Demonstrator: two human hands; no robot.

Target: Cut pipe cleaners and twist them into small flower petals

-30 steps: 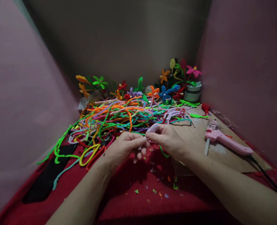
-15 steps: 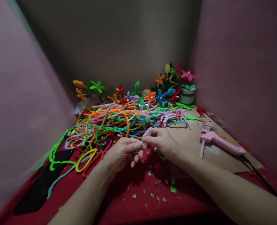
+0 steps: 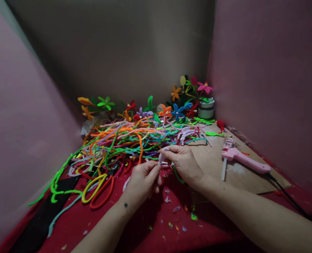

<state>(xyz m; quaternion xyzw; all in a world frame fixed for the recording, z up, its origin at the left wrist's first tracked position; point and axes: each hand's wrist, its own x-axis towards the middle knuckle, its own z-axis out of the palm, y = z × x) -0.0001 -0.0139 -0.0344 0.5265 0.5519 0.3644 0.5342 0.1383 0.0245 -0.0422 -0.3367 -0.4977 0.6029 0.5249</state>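
Between my two hands is a short, fuzzy lavender pipe cleaner (image 3: 161, 159), bent over at the top. The fingers and thumb of my left hand (image 3: 144, 181) pinch its lower end. My right hand (image 3: 185, 164) grips its upper part between thumb and fingertips. Another pale lavender piece (image 3: 125, 183) shows behind my left hand, and I cannot tell whether it joins the held one. Left of that hand lie scissors (image 3: 111, 188) with one yellow and one red handle. A large heap of colourful pipe cleaners (image 3: 129, 135) spreads just beyond my hands.
A pink glue gun (image 3: 247, 162) rests on a brown board (image 3: 210, 158) at right, its cord trailing off. Fuzzy flowers (image 3: 178, 111) and a small pale pot (image 3: 206, 109) stand at the back. A dark flat object (image 3: 42, 221) lies left. Fluff scraps dot the red cloth (image 3: 205, 235).
My left hand has turned over, its back now facing up, and moved slightly lower. The lavender pipe cleaner went from sticking up to bending down between my hands. The view has shifted slightly.
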